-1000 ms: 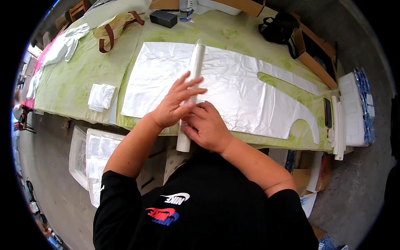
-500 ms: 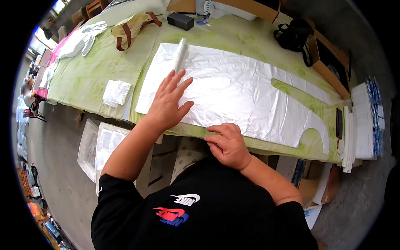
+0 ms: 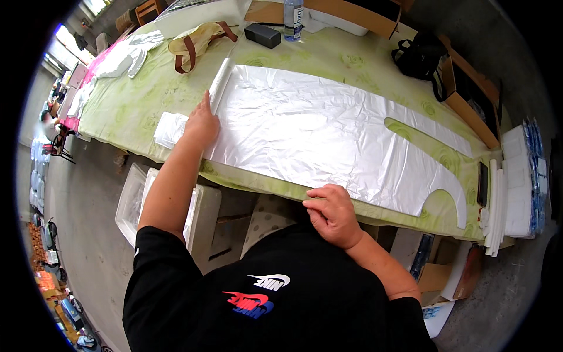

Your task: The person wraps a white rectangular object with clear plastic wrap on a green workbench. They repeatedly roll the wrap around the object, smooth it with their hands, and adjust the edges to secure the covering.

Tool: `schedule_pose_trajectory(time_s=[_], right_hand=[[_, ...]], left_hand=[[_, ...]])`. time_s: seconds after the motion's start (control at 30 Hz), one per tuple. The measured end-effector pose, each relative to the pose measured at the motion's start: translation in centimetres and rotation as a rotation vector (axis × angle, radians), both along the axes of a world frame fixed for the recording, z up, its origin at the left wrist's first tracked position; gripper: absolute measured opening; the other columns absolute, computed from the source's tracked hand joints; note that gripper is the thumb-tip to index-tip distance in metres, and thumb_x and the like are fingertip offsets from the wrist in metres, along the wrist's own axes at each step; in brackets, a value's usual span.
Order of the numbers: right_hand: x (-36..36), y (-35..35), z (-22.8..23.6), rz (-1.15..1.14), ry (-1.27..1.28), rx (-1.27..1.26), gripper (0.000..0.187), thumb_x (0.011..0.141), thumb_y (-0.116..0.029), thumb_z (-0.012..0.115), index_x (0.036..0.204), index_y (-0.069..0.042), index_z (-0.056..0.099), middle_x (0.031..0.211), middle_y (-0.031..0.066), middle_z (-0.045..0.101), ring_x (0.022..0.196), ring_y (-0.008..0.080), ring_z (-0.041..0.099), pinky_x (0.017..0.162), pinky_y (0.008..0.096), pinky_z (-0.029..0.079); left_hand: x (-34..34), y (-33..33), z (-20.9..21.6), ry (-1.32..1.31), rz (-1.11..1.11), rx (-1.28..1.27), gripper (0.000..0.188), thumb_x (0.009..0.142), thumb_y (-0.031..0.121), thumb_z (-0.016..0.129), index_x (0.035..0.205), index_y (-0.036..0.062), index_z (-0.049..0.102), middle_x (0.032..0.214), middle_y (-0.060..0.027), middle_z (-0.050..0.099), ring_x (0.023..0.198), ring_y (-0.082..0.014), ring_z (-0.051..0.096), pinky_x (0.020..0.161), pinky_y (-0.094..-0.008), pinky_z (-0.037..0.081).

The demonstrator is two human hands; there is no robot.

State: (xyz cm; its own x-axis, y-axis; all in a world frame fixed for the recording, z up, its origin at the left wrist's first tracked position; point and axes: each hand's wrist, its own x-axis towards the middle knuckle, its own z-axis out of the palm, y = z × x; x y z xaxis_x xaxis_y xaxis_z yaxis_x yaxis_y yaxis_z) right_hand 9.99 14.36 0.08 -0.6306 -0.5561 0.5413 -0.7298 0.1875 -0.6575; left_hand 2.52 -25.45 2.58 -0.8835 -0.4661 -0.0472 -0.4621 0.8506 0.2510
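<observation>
A white plastic film sheet [image 3: 281, 126] lies spread across the table, with a long slot and a curved cutout at its right end. Along its left end runs a narrow white roll [image 3: 221, 83]. My left hand [image 3: 202, 124] rests against the lower part of this roll, fingers stretched out along it; the hand hides the roll's near end. Beside that hand sits a folded white plastic piece [image 3: 170, 130], partly covered by it. My right hand [image 3: 333, 214] hovers by the table's near edge, below the sheet's front border, its fingers loosely curled with nothing visible in them.
The table has a green patterned cover [image 3: 346, 61]. Toward the back are a brown-handled bag [image 3: 196, 47], a dark box [image 3: 263, 36], a bottle [image 3: 292, 20] and a black bag [image 3: 419, 56]. White rolls [image 3: 494, 205] lie at the right edge; a plastic bin [image 3: 130, 202] stands below left.
My left hand has moved left and down against the roll, which now lies farther left along the sheet's end. My right hand stays near the table edge, fingers still curled.
</observation>
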Motion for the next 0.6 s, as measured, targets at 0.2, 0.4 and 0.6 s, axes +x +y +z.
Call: schedule_pose_trajectory(time_s=[0.2,0.4,0.6], right_hand=[[0.1,0.4,0.5,0.017,-0.245,-0.088,0.027,0.086,-0.007,0.074,0.113,-0.007,0.069,0.118,0.0119,0.066,0.106,0.0310,0.061,0.093,0.0391,0.050],[0.8,-2.7,0.1,0.277,-1.150,-0.382,0.086,0.097,-0.011,0.069,0.163,-0.008,0.012,0.141,0.0205,0.051,0.117,0.0205,0.059,0.098,0.0348,0.052],[0.4,-1.3,0.7,0.196,-1.291,-0.296,0.087,0.098,-0.008,0.066,0.163,-0.004,0.009,0.124,0.0156,0.062,0.110,0.0187,0.062,0.095,0.0335,0.052]], left_hand=[[0.5,4.9,2.1,0.245,-0.100,0.611,0.075,0.098,0.015,0.054,0.165,0.0160,0.019,0.142,-0.0215,0.057,0.118,-0.0277,0.063,0.099,-0.0371,0.052],[-0.4,17.3,2.9,0.428,-0.051,1.616,0.071,0.100,0.007,0.040,0.166,0.0209,0.016,0.140,-0.0170,0.059,0.109,-0.0229,0.064,0.083,-0.0349,0.058],[-0.7,22.6,1.2,0.249,-0.166,1.511,0.080,0.097,0.003,0.052,0.165,0.0256,0.018,0.145,-0.0125,0.050,0.103,-0.0199,0.065,0.081,-0.0347,0.058]])
